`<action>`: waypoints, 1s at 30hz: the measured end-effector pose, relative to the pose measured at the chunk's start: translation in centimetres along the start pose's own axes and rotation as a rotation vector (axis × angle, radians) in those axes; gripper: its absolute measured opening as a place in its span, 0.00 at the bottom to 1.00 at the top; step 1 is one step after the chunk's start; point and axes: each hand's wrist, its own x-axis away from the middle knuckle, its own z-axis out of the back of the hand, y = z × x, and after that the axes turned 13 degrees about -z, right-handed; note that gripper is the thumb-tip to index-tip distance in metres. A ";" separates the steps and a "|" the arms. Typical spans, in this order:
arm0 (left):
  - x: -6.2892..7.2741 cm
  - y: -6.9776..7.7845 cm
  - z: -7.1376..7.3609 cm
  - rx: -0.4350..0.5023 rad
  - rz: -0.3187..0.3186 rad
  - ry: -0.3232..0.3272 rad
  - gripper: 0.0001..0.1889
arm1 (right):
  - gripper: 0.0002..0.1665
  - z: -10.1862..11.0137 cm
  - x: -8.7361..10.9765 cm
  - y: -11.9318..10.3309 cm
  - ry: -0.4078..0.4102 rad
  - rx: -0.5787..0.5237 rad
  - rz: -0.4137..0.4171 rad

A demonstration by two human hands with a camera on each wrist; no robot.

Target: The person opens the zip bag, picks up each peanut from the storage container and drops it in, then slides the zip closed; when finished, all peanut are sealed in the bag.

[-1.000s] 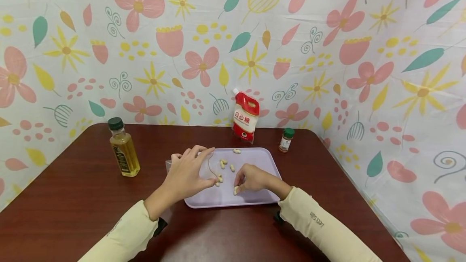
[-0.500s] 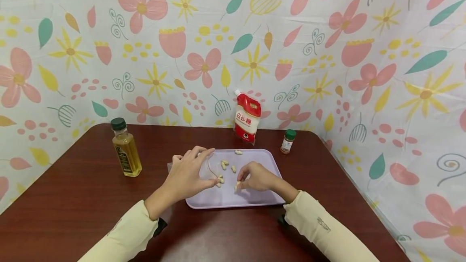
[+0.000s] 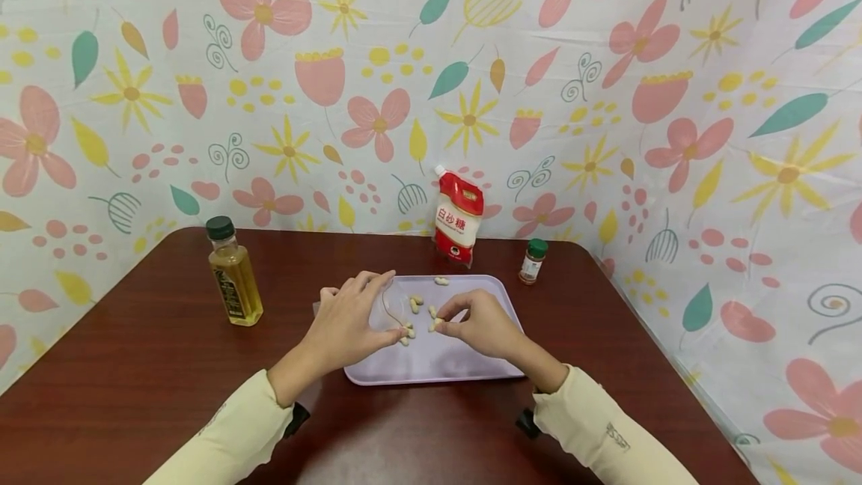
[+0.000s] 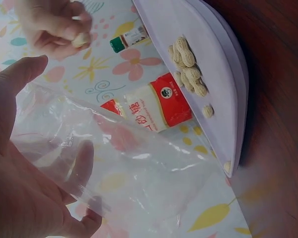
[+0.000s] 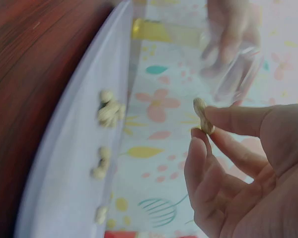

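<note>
My right hand [image 3: 486, 326] pinches one unshelled peanut [image 5: 203, 116] between thumb and fingertips, raised over the lilac tray [image 3: 438, 367]. Several more peanuts [image 4: 191, 74] lie on that tray. To the left, my left hand [image 3: 343, 322] holds a clear plastic bag [image 4: 139, 158] with thumb and fingers spread wide at its mouth. Some of its fingers show through the film in the left wrist view. The held peanut is apart from the bag, to its right. Whether anything lies in the bag's bottom cannot be told.
An oil bottle [image 3: 236, 283] with a dark green cap stands at the left of the brown table [image 3: 135, 365]. Behind the tray a red and white sugar pouch [image 3: 459, 217] leans near the flowered cloth. A small green-capped jar [image 3: 533, 262] stands to the back right.
My right hand has lifted from the tray with the peanut between its fingers and moved slightly away from me. My left hand and the bag have hardly moved.
</note>
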 end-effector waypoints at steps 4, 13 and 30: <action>0.1 0.0 -0.1 0.002 -0.005 0.000 0.46 | 0.04 0.2 0.7 -1.1 0.045 -0.046 0.020; -0.1 -0.2 -0.2 0.016 -0.029 0.035 0.45 | 0.05 0.5 1.0 -3.1 0.098 -0.174 0.080; -0.5 0.4 -0.4 0.042 -0.031 0.051 0.43 | 0.05 0.2 1.2 -5.7 0.164 -0.240 0.076</action>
